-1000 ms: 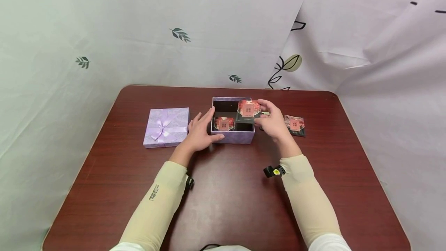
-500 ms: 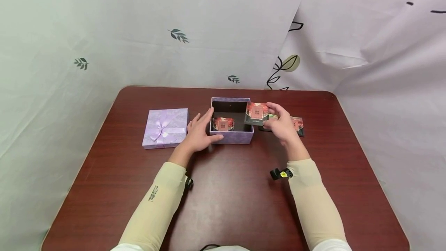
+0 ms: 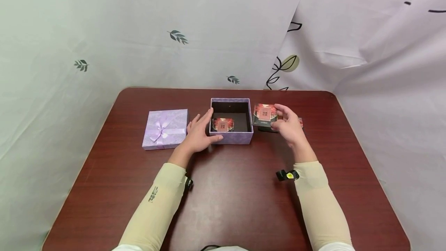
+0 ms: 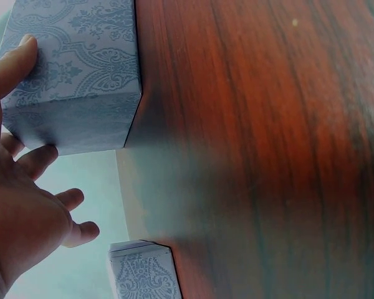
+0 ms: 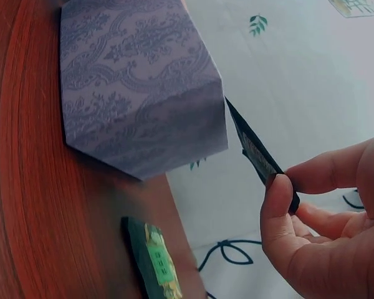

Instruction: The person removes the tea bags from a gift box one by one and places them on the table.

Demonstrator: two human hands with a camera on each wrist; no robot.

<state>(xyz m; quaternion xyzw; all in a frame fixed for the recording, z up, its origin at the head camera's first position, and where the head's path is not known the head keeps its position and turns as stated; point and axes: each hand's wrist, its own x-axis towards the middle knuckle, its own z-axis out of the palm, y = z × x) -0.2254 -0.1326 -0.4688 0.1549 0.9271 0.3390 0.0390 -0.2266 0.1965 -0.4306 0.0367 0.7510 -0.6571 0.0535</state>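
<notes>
My right hand point(image 3: 292, 128) pinches a red-and-black tea sachet point(image 3: 264, 114) between thumb and fingers, just right of a purple patterned box point(image 3: 231, 138). In the right wrist view the sachet point(image 5: 255, 149) appears nearly edge-on, above the tabletop. The box stands without its lid, its inside dark. Another red tea sachet point(image 3: 223, 125) lies within, toward the front left. My left hand point(image 3: 199, 133) rests against the box's left side with fingers spread, its thumb on the front wall. Past the left fingers, in the left wrist view, the lid's edge point(image 4: 146, 271) shows.
The purple lid point(image 3: 165, 129) with a ribbon bow lies left of the box. A green-labelled packet point(image 5: 156, 261) lies on the table right of the box. Another red packet point(image 3: 301, 121) is mostly hidden behind my right hand. Patterned cloth point(image 3: 209, 49) hangs behind the table.
My right hand has carried the pinched sachet rightward, from over the box's right part to beyond its right wall. The left hand has stayed at the box.
</notes>
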